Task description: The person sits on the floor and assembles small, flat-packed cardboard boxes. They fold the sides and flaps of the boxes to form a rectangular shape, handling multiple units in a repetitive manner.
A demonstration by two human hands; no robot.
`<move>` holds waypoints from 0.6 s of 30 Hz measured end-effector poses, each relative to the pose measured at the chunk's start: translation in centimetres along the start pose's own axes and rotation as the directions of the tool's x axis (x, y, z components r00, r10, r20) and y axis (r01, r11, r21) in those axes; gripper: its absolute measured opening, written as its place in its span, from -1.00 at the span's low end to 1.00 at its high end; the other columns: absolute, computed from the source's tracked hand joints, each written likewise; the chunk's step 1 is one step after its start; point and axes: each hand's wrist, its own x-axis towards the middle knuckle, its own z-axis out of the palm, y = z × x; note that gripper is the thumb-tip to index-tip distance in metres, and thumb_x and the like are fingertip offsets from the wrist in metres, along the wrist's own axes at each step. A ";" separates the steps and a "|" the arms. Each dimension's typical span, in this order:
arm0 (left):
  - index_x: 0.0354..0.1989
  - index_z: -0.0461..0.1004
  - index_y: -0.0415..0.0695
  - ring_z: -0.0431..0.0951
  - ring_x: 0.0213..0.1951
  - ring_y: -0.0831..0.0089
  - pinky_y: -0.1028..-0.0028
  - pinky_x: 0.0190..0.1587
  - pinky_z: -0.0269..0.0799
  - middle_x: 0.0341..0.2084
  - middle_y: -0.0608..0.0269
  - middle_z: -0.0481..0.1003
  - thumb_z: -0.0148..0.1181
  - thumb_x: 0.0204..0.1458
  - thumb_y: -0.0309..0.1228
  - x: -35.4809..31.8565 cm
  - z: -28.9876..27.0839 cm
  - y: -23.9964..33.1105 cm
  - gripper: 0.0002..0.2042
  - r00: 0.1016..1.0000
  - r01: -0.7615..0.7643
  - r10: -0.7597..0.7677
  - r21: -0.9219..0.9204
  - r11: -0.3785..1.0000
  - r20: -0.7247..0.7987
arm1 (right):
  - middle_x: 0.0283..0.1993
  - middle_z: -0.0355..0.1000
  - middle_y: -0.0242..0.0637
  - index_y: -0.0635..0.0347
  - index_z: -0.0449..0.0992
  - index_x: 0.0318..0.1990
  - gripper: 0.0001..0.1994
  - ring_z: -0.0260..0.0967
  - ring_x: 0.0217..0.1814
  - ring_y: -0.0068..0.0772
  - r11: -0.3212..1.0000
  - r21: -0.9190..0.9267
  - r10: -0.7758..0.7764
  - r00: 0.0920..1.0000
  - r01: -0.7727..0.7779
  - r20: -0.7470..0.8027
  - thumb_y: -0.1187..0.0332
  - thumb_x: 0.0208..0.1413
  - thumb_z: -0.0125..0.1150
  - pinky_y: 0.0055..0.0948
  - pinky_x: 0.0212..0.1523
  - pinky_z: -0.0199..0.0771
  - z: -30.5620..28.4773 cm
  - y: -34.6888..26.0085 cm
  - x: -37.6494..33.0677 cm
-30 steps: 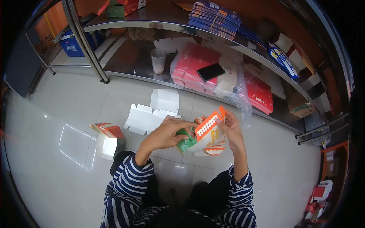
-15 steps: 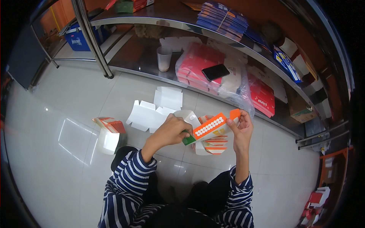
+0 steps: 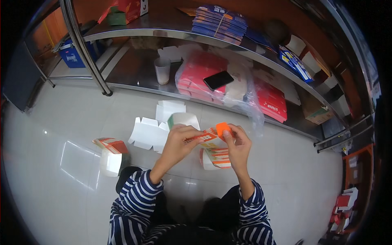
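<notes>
Between my hands is an orange and white cardboard food box (image 3: 209, 143), partly folded. My left hand (image 3: 179, 143) grips its left end, fingers closed over the edge. My right hand (image 3: 237, 146) pinches the orange end flap (image 3: 222, 129) between thumb and fingers. Just beyond my left hand shows a white curved carton panel with a green edge (image 3: 184, 119); whether it belongs to the held box I cannot tell. Below the held box, a stack of similar orange-striped cartons (image 3: 216, 159) lies on the floor. Left of my left hand sits another orange and white carton (image 3: 112, 158), its white inside showing.
White unfolded card blanks (image 3: 149, 134) lie on the tiled floor (image 3: 77, 126). Ahead stands a steel shelf (image 3: 130, 77) with a plastic cup (image 3: 162, 71), a black phone (image 3: 218, 80), plastic-wrapped red cartons (image 3: 202, 69) and a blue bundled stack (image 3: 218, 24). Red boxes (image 3: 343, 202) are at far right.
The held carton has turned and drawn in between my hands; its dotted orange side is mostly out of sight. My right hand has shifted left. The whole view has swung slightly.
</notes>
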 end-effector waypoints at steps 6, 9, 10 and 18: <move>-0.34 0.55 -0.13 0.45 -0.57 0.43 0.55 -0.56 0.31 -0.50 0.29 0.45 0.23 -0.19 -0.52 -0.7 2.4 0.6 -0.82 0.926 -0.250 0.264 0.085 0.964 -0.269 | -0.41 0.34 -0.38 0.43 0.51 -0.26 -0.84 0.25 -0.36 -0.64 0.991 -0.071 0.117 0.993 -0.117 -0.002 0.55 -0.01 0.13 -0.64 -0.31 0.26 -0.7 0.6 0.0; -0.37 0.56 -0.07 0.44 -0.55 0.46 0.54 -0.52 0.33 -0.51 0.33 0.44 0.24 -0.25 -0.53 -0.8 2.3 1.2 -0.80 0.896 -0.315 0.363 0.211 0.925 -0.257 | -0.38 0.36 -0.31 0.36 0.52 -0.25 -0.81 0.30 -0.38 -0.58 0.985 0.008 0.168 0.970 -0.172 0.175 0.53 -0.06 0.15 -0.60 -0.30 0.33 -1.7 0.8 0.3; -0.38 0.56 -0.05 0.44 -0.55 0.46 0.54 -0.50 0.34 -0.51 0.34 0.44 0.25 -0.27 -0.54 -0.8 2.3 1.4 -0.80 0.888 -0.329 0.386 0.240 0.913 -0.250 | -0.38 0.36 -0.30 0.35 0.53 -0.24 -0.80 0.30 -0.38 -0.57 0.994 -0.041 0.111 0.964 -0.104 0.241 0.53 -0.07 0.16 -0.60 -0.31 0.33 -2.0 1.1 0.5; -0.47 0.55 -0.04 0.41 -0.53 0.48 0.48 -0.44 0.28 -0.52 0.40 0.45 0.29 -0.31 -0.47 -0.8 2.0 0.8 -0.85 0.833 -0.421 0.502 0.323 0.847 -0.232 | -0.40 0.31 -0.31 0.27 0.52 -0.21 -0.78 0.28 -0.32 -0.49 0.974 -0.210 0.030 0.876 0.082 0.481 0.51 -0.04 0.08 -0.51 -0.29 0.33 -2.4 -0.6 0.8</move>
